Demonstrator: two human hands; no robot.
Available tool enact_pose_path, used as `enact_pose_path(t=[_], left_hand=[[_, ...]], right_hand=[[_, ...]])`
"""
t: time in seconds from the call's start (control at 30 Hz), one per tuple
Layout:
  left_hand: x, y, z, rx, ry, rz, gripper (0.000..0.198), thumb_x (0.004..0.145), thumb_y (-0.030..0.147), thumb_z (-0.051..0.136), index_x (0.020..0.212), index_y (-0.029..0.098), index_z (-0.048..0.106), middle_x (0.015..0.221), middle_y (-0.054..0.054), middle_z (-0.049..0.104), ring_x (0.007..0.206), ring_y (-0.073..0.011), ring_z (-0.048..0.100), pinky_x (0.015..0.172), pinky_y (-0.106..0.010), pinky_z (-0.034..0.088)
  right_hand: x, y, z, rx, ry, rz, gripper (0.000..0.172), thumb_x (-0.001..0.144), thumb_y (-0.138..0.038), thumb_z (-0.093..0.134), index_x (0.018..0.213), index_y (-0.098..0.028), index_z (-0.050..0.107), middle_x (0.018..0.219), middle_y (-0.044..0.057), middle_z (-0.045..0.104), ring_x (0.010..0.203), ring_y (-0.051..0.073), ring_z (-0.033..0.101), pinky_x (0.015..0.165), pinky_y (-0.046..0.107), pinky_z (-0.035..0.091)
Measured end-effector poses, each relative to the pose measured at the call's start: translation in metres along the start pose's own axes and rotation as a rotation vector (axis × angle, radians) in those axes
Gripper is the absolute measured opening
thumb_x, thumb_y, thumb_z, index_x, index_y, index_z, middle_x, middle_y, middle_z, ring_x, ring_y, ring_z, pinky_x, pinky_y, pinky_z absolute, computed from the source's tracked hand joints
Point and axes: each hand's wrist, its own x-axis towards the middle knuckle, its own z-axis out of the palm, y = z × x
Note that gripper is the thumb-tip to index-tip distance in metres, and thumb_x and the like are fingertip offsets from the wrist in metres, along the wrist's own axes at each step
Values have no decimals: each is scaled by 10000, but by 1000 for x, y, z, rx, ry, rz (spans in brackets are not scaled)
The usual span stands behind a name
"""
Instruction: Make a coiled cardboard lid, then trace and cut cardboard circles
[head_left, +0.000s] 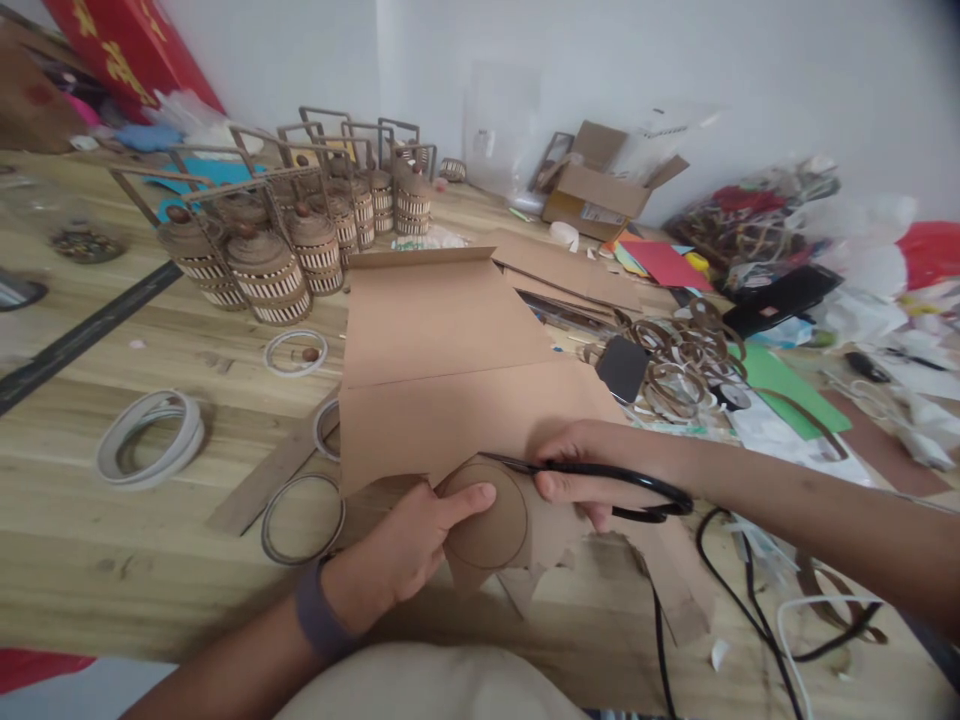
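A large sheet of brown cardboard (450, 330) lies across the middle of the table, creased once and ragged along its near edge. On the part closest to me a circle (499, 530) is drawn in thin dark line. My left hand (420, 540) pinches this part, thumb on top over the circle and fingers underneath. Black-handled scissors (630, 478) are in my right hand (581, 470), their blades at the cardboard just above the circle. Part of the blades is hidden by the cardboard. Cut scraps (525, 590) hang beneath the circle.
Several woven lidded baskets (266, 270) with tall handles stand at the back left. Pale rings (150, 440) and a cardboard strip (262, 475) lie left of the sheet. To the right are curled strips (686, 365), green paper (795, 390) and black cables (750, 600). An open box (592, 195) stands by the wall.
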Motion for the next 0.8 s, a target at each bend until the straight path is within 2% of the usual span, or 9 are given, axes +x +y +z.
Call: enact_pose_path(t=[0.1, 0.2, 0.33, 0.4, 0.43, 0.53, 0.6, 0.7, 0.8], left_hand=[[0, 1, 1, -127, -43, -112, 629, 640, 361, 838, 1225, 232, 644, 1172, -94, 744, 1166, -319, 655, 1005, -449, 511], [1, 1, 2, -220, -30, -164, 685, 593, 326, 882, 1219, 194, 639, 1170, -100, 740, 1176, -317, 643, 1014, -427, 496], [0, 1, -2, -215, 1, -175, 597, 606, 302, 870, 1162, 215, 670, 1144, -71, 747, 1122, -292, 661, 932, -388, 524], [-4, 2, -5, -179, -1, -220, 489, 616, 313, 860, 1071, 210, 711, 1051, -57, 769, 1014, -263, 692, 860, -355, 541], [-6, 2, -6, -152, -39, -262, 434, 612, 317, 859, 1009, 196, 734, 979, -55, 778, 924, -239, 703, 812, -328, 544], [-12, 2, -7, -80, -254, -385, 350, 565, 325, 873, 846, 145, 765, 783, -50, 765, 683, -164, 665, 666, -253, 510], [-15, 3, -7, -77, -307, -359, 333, 562, 341, 873, 817, 153, 767, 750, -38, 757, 664, -153, 655, 654, -237, 492], [-20, 9, -11, -12, -174, -224, 321, 609, 380, 854, 852, 190, 767, 808, -36, 774, 803, -201, 697, 743, -268, 511], [-28, 20, -23, 155, 30, -144, 409, 595, 418, 856, 918, 184, 764, 900, -66, 792, 916, -277, 714, 786, -325, 535]], right_hand=[[0, -2, 3, 42, 24, 22, 715, 713, -910, 454, 689, -198, 508, 444, -40, 500, 430, 134, 573, 441, 209, 393], [0, -2, 7, 68, 60, 39, 671, 741, -863, 502, 703, -194, 539, 427, -57, 477, 404, 118, 545, 443, 201, 390], [1, 1, 12, 66, 82, 29, 579, 767, -769, 590, 672, -203, 511, 401, -65, 465, 361, 104, 490, 395, 189, 354], [3, 4, 15, 37, 81, 19, 571, 792, -754, 576, 664, -202, 505, 399, -61, 465, 357, 105, 483, 383, 187, 349], [5, 6, 16, 21, 88, 12, 570, 807, -749, 561, 664, -200, 508, 398, -59, 463, 355, 105, 481, 379, 186, 345], [10, 11, 20, -11, 111, 1, 581, 830, -754, 521, 681, -192, 533, 404, -58, 463, 353, 107, 484, 371, 189, 341], [13, 13, 22, -15, 90, 4, 600, 825, -772, 503, 708, -185, 549, 442, -50, 486, 376, 118, 522, 382, 197, 359], [13, 14, 26, -6, 60, 30, 625, 795, -807, 496, 718, -188, 524, 490, -40, 506, 429, 147, 587, 410, 209, 373], [7, 12, 30, -8, 135, 63, 652, 794, -848, 419, 692, -206, 463, 480, -36, 496, 447, 169, 597, 434, 229, 380]])
